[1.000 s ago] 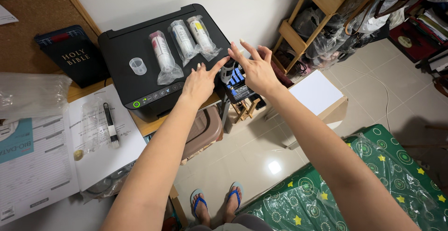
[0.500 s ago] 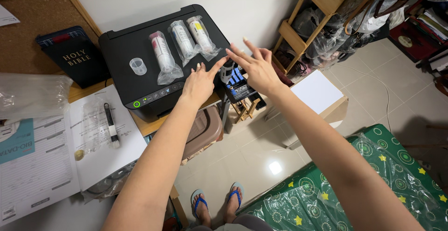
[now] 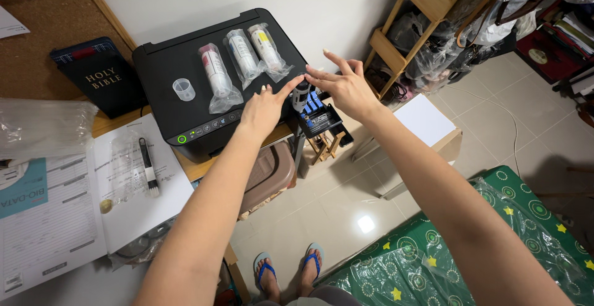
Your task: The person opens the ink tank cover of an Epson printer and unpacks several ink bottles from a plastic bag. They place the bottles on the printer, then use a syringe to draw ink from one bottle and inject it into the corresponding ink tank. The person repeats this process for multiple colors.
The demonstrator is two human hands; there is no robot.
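Two bare hands reach over the right end of a black printer (image 3: pixel 185 89) on a wooden counter (image 3: pixel 198 168).

Left hand (image 3: pixel 265 111): lies palm down on the printer's right front corner, fingers loosely spread, index finger stretched toward a small bottle (image 3: pixel 301 95); holds nothing.

Right hand (image 3: pixel 345 89): open, fingers wide, hovers just right of the bottle, fingertips at or just beside its top; whether they touch cannot be told.

Bottle: upright, dark cap, standing in the open ink tank (image 3: pixel 318 115) at the printer's right side, between the two hands.

Printer top: three ink bottles in clear bags, red (image 3: pixel 215 74), blue (image 3: pixel 242 55) and yellow (image 3: pixel 266 45), lying side by side; one small clear cup (image 3: pixel 182 88) to their left. Green light on the front panel.

Counter, left: black book (image 3: pixel 102 83) leaning at the corkboard, papers (image 3: pixel 62 213), a small brush (image 3: pixel 147 165) in a clear bag, air-cushion wrap (image 3: pixel 37 126).

Floor: pale tiles, blue sandals (image 3: pixel 288 266), white box (image 3: pixel 424 123), wooden rack (image 3: pixel 402 34), green starred cloth under plastic (image 3: pixel 482 244).
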